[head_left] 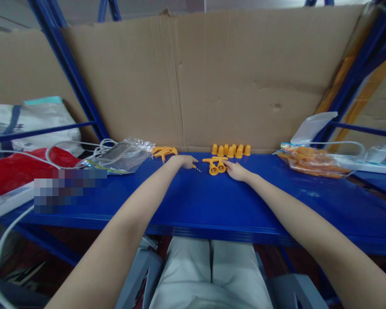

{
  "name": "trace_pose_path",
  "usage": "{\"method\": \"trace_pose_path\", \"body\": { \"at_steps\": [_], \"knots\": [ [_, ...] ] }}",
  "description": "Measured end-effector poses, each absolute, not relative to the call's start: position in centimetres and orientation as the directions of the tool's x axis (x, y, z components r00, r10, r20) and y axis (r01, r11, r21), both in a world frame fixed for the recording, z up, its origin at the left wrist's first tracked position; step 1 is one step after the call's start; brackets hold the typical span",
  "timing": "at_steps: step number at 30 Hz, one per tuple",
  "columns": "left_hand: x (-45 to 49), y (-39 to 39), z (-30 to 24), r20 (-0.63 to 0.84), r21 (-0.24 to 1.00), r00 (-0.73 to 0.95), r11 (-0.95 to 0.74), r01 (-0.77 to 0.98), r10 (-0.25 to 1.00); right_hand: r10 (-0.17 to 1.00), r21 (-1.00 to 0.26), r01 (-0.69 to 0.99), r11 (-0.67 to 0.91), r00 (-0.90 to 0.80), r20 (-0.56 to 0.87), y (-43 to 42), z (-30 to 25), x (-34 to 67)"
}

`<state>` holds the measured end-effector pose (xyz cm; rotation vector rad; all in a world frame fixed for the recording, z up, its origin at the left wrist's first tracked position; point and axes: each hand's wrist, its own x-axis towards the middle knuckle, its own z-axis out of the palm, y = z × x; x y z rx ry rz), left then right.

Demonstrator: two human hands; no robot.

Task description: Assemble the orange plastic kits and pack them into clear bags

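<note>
Both my arms reach across a blue shelf point(212, 206). My left hand point(185, 161) rests closed on the shelf; a small orange piece with a short metal chain point(197, 168) pokes out from under its fingers. My right hand point(236, 171) lies just right of two assembled orange T-shaped parts point(216, 165), its fingertips touching the nearer one; its fingers are curled. Behind them a row of several small orange caps point(230, 150) stands against the cardboard. A small pile of orange T-pieces point(163, 151) lies left of my left hand.
A cardboard sheet point(212, 77) walls off the back of the shelf. At left lie a clear plastic bag point(119, 156), white cables point(67, 148) and a red item point(16, 169). At right sits a bag of orange parts point(312, 161). Blue rack posts point(70, 73) stand at both sides.
</note>
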<state>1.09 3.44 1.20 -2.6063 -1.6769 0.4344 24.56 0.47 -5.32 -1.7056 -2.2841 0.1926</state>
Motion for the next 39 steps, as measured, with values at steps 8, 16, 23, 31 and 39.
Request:
{"method": "trace_pose_path", "body": {
  "at_steps": [8,16,23,31,39],
  "knots": [
    [-0.1,3.5,-1.7,-0.033,-0.054,0.392,-0.393,0.918,0.919,0.956,-0.293,0.912,0.287,-0.254,0.145,0.5,-5.3,24.5],
    [-1.8,4.2,-2.7,0.072,0.02,0.481,-0.484,0.875,0.874,0.935,-0.154,0.932,0.328,-0.297,0.194,0.0,-4.4,24.7],
    [-1.8,4.0,-2.7,0.044,0.019,0.472,-0.473,0.881,0.881,0.856,0.059,0.993,0.101,-0.117,0.504,0.4,-0.4,26.6],
    [-1.6,3.7,-2.5,-0.002,0.039,0.461,-0.46,0.887,0.888,0.948,-0.142,0.978,-0.153,0.186,0.258,3.9,-0.9,29.7],
    [-1.3,3.4,-2.4,-0.025,0.004,0.462,-0.462,0.887,0.886,0.954,-0.175,0.963,-0.204,0.236,0.185,3.6,-3.2,28.4]
  ]
}}
